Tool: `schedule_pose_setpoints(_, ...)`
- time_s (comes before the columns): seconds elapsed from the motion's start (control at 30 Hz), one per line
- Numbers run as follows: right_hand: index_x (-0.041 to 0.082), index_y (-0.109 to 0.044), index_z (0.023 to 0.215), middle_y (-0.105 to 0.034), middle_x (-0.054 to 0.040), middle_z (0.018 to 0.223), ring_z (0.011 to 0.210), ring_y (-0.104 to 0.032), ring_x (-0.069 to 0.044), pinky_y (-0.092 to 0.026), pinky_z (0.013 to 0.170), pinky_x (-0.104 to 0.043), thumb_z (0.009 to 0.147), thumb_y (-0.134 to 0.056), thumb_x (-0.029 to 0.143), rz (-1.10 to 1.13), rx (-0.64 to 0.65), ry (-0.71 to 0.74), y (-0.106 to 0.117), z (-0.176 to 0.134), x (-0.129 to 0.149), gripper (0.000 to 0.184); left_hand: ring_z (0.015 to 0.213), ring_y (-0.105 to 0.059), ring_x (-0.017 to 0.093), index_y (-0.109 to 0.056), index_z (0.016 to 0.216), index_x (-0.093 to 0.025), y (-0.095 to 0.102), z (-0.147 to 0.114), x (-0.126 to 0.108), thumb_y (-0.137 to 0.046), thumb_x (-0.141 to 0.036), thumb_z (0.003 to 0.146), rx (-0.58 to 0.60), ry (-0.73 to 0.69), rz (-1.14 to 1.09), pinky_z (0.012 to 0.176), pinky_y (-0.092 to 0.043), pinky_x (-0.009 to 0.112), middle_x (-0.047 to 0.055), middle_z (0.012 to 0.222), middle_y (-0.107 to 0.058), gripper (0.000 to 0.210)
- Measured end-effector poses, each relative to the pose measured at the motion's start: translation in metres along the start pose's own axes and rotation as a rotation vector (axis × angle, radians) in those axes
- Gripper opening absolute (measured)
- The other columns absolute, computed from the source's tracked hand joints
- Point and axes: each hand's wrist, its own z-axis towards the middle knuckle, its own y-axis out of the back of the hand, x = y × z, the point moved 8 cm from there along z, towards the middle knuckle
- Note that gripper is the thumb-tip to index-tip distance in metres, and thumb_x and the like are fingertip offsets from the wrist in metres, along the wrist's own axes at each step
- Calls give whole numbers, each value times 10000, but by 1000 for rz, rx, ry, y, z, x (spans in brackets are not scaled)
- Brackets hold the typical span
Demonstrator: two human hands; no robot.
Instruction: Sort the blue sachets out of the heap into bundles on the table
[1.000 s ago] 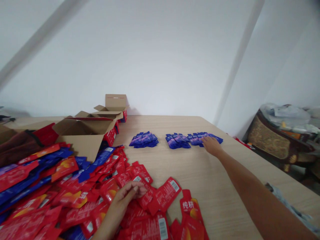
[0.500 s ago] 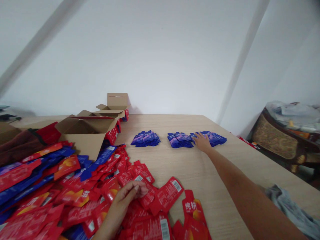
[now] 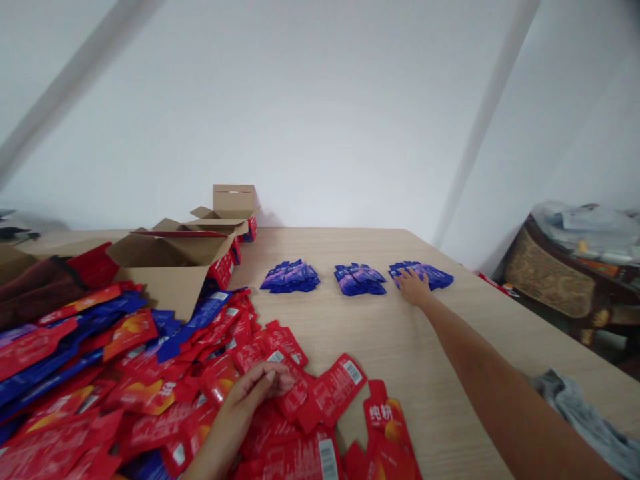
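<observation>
My right hand reaches to the far right of the table, fingers spread over the near left part of a pile of blue-purple sachets. To its left lie two similar piles, a middle blue pile and a left blue pile. My left hand rests above the heap of red sachets, its fingers curled in towards the thumb; I see nothing in it. One red sachet with white characters lies face up at the heap's right edge.
Open cardboard boxes stand in a row along the left, flaps up. Blue sachets mix with the red ones at left, beside a dark brown cloth. A grey cloth lies at right. Beyond the table stands a patterned chair.
My right hand has shifted slightly right, and the near edge of the right pile moved with it, widening the gap to the middle pile. My left hand has hardly moved.
</observation>
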Motion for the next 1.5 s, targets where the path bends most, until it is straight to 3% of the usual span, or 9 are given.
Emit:
schedule_pose_setpoints(0.23, 300, -461, 1306, -311, -62, 1469, 1334, -240, -291, -237, 963, -643, 911, -274, 273, -7, 1, -34, -1, 2, -6, 438, 832, -655, 232, -698, 827, -173, 2, 2, 1, -687, -523, 645, -12, -3, -1, 837, -496, 326, 66, 838, -716, 394)
schedule_pose_setpoints(0.47, 249, -465, 1313, -343, -114, 1444, 1319, -246, -347, -215, 962, -654, 883, -291, 522, -17, -37, -37, 4, -1, 1, 538, 822, -658, 235, -695, 822, -172, 0, 0, 1, -690, -530, 637, -8, 4, -6, 827, -501, 331, 67, 831, -718, 404)
schedule_pose_setpoints(0.97, 297, -432, 1335, -316, -86, 1466, 1328, -238, -334, -208, 961, -663, 915, -281, 362, -77, -84, -37, -2, -7, -21, 451, 831, -662, 236, -706, 843, -173, 6, 7, 10, -670, -538, 667, 23, -7, -23, 819, -509, 332, 71, 855, -719, 407)
schedule_pose_setpoints(1.5, 353, -474, 1294, -334, -54, 1461, 1323, -250, -328, -203, 961, -656, 930, -259, 375, -83, -172, 89, 11, -18, -9, 423, 822, -664, 238, -702, 833, -169, 3, 4, 6, -694, -533, 640, 21, -7, -40, 826, -513, 340, 67, 841, -717, 412)
